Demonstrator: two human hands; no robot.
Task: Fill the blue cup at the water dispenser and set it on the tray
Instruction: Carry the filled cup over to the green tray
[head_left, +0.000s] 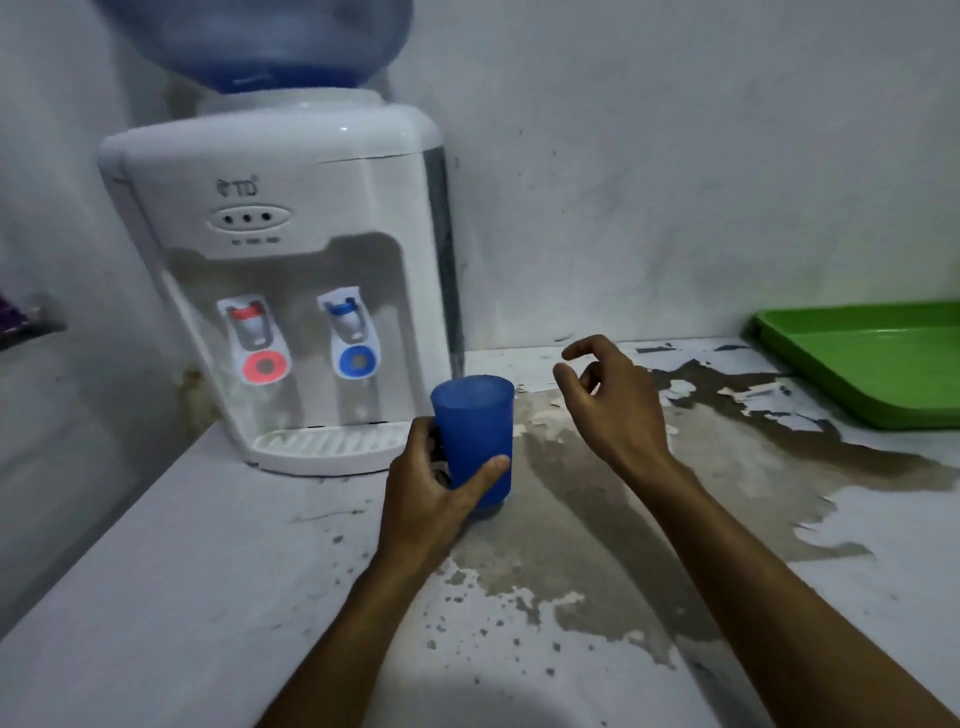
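From the head camera, the left hand (434, 480) is wrapped around the blue cup (475, 436), thumb across its front and fingers behind, and the cup stands upright just to the right of the water dispenser (275, 291), beside the drip tray (322, 447) and not yet under either tap. The right hand (613, 405) hovers to the right of the dispenser with fingers loosely curled and apart, holding nothing. The likeliest slip is a misaligned cup: set off-centre under the blue tap (348, 325), the stream would run down its wall onto the counter (208, 571). The red tap (252, 327) sits just left of the blue one, so pressing the wrong lever would probably give hot water into thin plastic. The peeling counter right of the dispenser could tip a full cup set down carelessly. The cup's inside looks empty, though its bottom is not visible. The bottle (260, 41) on top of the dispenser appears to hold water. The green tray (872, 364), far to the right of the dispenser, shows nothing on its visible part.
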